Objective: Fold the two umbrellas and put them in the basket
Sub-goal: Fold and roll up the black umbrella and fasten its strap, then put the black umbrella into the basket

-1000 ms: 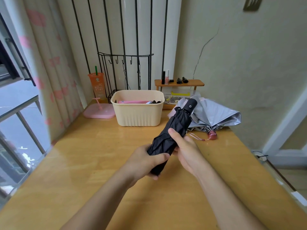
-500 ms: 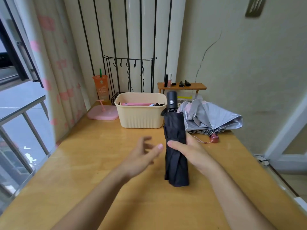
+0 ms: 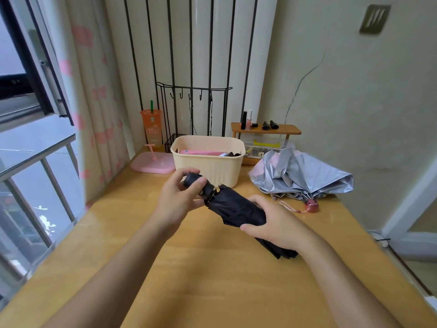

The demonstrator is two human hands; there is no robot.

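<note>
Black umbrella point(image 3: 238, 207) held in both hands above the middle of the counter point(image 3: 224, 275).
The left hand point(image 3: 179, 197) curls its fingers round the handle; the right hand point(image 3: 276, 223) grips the folded canopy. The basket point(image 3: 208, 169) stands near the far edge, and the silver umbrella point(image 3: 305, 176) lies rumpled toward the far right corner.

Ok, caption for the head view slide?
Left hand on the handle, right hand round the canopy of the black umbrella; basket and loose silver umbrella behind.
</note>
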